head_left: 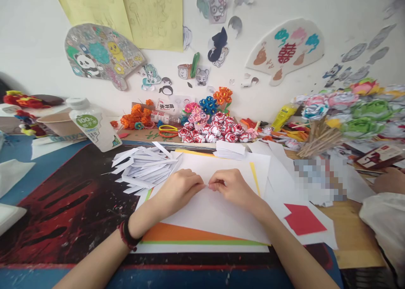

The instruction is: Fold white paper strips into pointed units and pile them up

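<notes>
Over a large white sheet (218, 219), which lies on orange and green sheets, my two hands meet almost fingertip to fingertip. My left hand (182, 190) has its fingers pinched together, pointing right. Opposite it, my right hand (230, 187) is pinched too, its thumb and index finger pressed together. Something small and pale may be between the fingertips, but it blends with the white sheet and I cannot make it out. Beside my left hand lies a pile of folded white paper strips (145, 168). A small white paper stack (230, 149) sits behind my hands.
A white bottle (93, 126) stands at the back left. Red and white paper flowers (218, 130) line the wall. To the right are a red paper piece (305, 219), flowers on sticks (319, 133) and a person's hand (390, 180) at the edge.
</notes>
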A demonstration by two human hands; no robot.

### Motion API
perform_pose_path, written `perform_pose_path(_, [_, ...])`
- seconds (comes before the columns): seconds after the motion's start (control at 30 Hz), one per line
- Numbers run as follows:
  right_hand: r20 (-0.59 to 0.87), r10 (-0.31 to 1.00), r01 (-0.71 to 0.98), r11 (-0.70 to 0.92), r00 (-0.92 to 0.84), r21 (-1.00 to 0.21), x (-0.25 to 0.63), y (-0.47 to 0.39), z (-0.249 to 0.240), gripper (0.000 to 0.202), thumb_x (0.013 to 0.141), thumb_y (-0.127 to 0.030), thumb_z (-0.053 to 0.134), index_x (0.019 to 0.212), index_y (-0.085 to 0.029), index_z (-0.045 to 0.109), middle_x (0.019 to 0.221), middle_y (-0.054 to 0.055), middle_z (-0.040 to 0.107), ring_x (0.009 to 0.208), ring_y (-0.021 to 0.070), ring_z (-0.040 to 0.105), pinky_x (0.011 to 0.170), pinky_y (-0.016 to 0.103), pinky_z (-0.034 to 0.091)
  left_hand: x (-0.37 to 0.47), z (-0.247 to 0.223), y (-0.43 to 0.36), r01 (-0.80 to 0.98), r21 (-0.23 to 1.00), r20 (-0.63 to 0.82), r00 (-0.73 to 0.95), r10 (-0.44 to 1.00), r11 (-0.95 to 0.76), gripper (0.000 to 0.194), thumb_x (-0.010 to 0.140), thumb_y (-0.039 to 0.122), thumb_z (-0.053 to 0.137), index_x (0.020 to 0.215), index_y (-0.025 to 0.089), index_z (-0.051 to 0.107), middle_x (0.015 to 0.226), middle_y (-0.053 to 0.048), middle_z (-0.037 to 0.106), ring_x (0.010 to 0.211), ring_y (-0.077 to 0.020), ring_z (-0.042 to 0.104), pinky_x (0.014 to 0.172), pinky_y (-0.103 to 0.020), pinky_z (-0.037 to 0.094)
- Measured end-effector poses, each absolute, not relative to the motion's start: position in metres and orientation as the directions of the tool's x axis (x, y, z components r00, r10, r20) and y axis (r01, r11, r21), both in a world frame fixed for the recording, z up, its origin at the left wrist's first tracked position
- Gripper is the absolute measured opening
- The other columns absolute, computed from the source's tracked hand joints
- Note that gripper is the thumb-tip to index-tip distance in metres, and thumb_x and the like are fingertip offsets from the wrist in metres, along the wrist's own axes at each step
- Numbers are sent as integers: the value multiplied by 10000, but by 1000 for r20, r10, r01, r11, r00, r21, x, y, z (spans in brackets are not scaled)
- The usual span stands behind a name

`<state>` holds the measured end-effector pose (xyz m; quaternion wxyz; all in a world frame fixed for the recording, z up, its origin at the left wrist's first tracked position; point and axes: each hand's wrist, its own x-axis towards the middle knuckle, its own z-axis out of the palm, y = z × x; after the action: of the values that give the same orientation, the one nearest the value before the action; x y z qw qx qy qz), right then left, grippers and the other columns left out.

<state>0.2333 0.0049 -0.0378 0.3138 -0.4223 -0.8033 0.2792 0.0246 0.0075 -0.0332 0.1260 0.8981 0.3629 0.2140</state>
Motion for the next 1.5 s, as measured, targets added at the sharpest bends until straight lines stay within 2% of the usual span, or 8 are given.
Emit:
perform_pose_path(0.37, [265, 884, 489, 439, -386, -754, 234, 11, -43, 117, 781, -99, 601, 773, -178, 688, 722, 7, 692, 663, 144, 619, 636, 244, 461, 15, -26, 15, 604, 579, 225, 528, 819, -548, 187, 878, 231, 562, 795, 182, 722, 703, 0, 706, 618, -114, 586, 637, -213, 389])
perform_pose_path(0.7, [281, 931, 493, 363, -234, -791, 233, 18, -45, 239, 691, 2, 469, 667, -160, 644, 640, 15, 647, 614, 142, 611, 590, 242, 469, 17, -22, 16, 634, 565, 264, 468, 843, -529, 212, 856, 165, 516, 742, 168, 695, 659, -2, 693, 600, -122, 585, 624, -216, 389])
perform_pose_path(0.9, [306, 918, 370, 384, -254, -846, 245, 31, -48, 124, 774, -133, 571, 789, -163, 690, 680, 19, 665, 537, 129, 575, 582, 260, 478, -1, -21, 26, 652, 551, 317, 414, 853, -521, 166, 866, 199, 539, 772, 193, 675, 709, 19, 702, 631, -120, 594, 641, -213, 400])
perform_pose_path(1.0, [397, 914, 478, 386, -84, -789, 258, 40, -47, 122, 816, -191, 580, 843, -170, 697, 748, 36, 686, 564, 146, 591, 596, 276, 475, -21, -12, 32, 747, 469, 416, 284, 864, -471, 149, 882, 280, 553, 817, 206, 665, 729, 20, 701, 630, -132, 587, 637, -232, 399])
perform_pose_path(1.1, [530, 848, 718, 355, 23, -599, 270, 50, -44, 167, 869, -203, 538, 934, -182, 690, 886, 59, 693, 724, 184, 616, 710, 306, 471, -43, -4, 36, 862, 264, 531, 243, 812, -432, 208, 913, 347, 510, 858, 213, 659, 817, -16, 700, 740, -176, 598, 666, -269, 394])
perform_pose_path(1.23, [433, 899, 920, 222, -64, -324, 280, 69, -38, 210, 855, -196, 590, 1045, -173, 679, 1055, 92, 671, 1015, 233, 581, 860, 312, 418, -65, -1, 40, 930, -46, 564, 324, 759, -364, 256, 926, 378, 489, 830, 214, 661, 912, -46, 701, 879, -242, 583, 722, -331, 370])
perform_pose_path(1.37, [371, 927, 934, 181, -57, -309, 288, 88, -37, 121, 807, -169, 642, 897, -169, 722, 935, 86, 707, 865, 216, 625, 731, 277, 410, -73, -4, 41, 938, -223, 583, 346, 735, -265, 301, 933, 411, 477, 836, 205, 675, 918, -67, 702, 926, -289, 575, 722, -382, 331])
perform_pose_path(1.5, [373, 927, 933, 159, -29, -324, 296, 93, -35, 124, 804, -148, 619, 762, -178, 732, 720, 54, 701, 702, 184, 624, 662, 258, 391, -65, -3, 38, 938, -227, 635, 347, 690, -263, 245, 946, 329, 469, 866, 201, 662, 953, -65, 703, 930, -271, 580, 731, -383, 330])
